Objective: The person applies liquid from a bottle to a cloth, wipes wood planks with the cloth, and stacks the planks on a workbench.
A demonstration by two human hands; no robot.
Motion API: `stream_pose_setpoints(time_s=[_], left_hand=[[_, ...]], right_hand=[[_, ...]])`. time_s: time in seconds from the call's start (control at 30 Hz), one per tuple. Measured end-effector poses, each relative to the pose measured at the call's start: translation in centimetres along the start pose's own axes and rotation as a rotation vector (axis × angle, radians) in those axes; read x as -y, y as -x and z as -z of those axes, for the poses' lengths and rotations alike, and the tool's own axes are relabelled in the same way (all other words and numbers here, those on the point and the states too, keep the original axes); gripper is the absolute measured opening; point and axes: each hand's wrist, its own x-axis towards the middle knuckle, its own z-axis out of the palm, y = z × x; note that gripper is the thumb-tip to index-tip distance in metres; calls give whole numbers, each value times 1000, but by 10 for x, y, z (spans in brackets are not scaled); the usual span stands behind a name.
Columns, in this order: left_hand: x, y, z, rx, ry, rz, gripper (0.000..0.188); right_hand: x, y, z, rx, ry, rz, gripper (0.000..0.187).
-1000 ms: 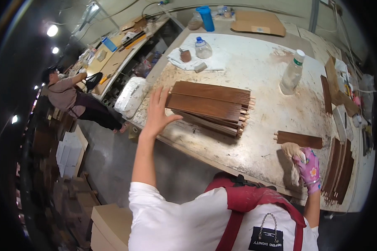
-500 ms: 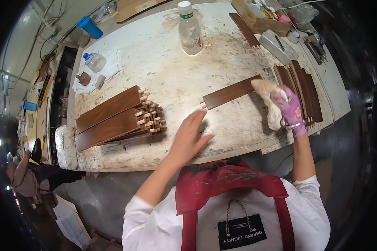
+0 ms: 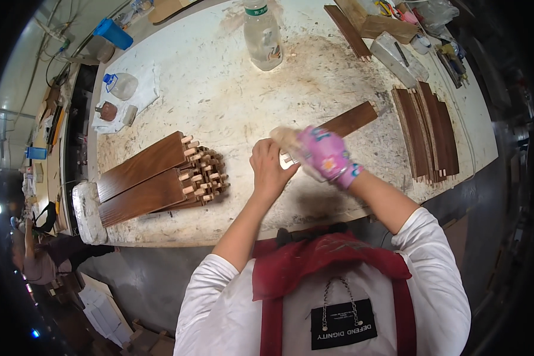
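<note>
One board (image 3: pixel 353 118) lies on the table (image 3: pixel 210 98) in my head view, its long axis slanting from near left to far right. The left hand (image 3: pixel 270 170), fingers bent, is nearer its pegged end (image 3: pixel 288 158); whether it grips, I cannot tell. The gloved right hand (image 3: pixel 326 155) clutches a cloth (image 3: pixel 285 140) over the near part, the far end jutting beyond.

Brightly lit at table (image 3: pixel 231 113); dim at floor (image 3: pixel 154 276); shadowed below right hand (image 3: pixel 327 155); bent, blackened toward rim.
</note>
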Motion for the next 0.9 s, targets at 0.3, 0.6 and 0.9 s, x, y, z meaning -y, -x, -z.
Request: stream_pose_setpoints(time_s=[0.3, 0.6, 0.9], left_hand=[[3, -3, 1, 9, -24, 39, 49], [-7, -5, 12, 156, 23, 43, 59], [-19, -16, 2, 144, -49, -181, 55]], right_hand=[[-36, -21, 74, -85, 163, -277, 28], [-148, -7, 104, -267, -100, -349, 29], [-81, 23, 37, -299, 23, -298, 38]])
